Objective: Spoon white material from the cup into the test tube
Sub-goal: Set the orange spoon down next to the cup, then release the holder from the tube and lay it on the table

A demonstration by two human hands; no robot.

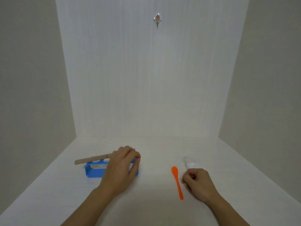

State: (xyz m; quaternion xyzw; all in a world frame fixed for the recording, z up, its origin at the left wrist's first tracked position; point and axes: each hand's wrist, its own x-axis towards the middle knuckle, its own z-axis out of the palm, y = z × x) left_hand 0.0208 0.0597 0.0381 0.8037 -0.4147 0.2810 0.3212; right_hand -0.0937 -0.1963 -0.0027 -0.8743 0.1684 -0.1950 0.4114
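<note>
A blue test tube rack (96, 172) stands on the white table, left of centre. A wooden clamp (92, 159) lies across its top and sticks out to the left. My left hand (120, 167) covers the rack's right half, fingers curled down with the tips meeting at its right end. What they pinch is hidden, and no test tube shows. An orange spoon (177, 181) lies flat on the table, bowl pointing away. A small clear cup of white material (189, 163) stands just beyond my right hand (197, 181), a loose fist right of the spoon that holds nothing.
White walls close the table (154, 201) in on the left, right and back. A small hook (157, 19) hangs high on the back wall. Bare tabletop lies between the rack and the spoon.
</note>
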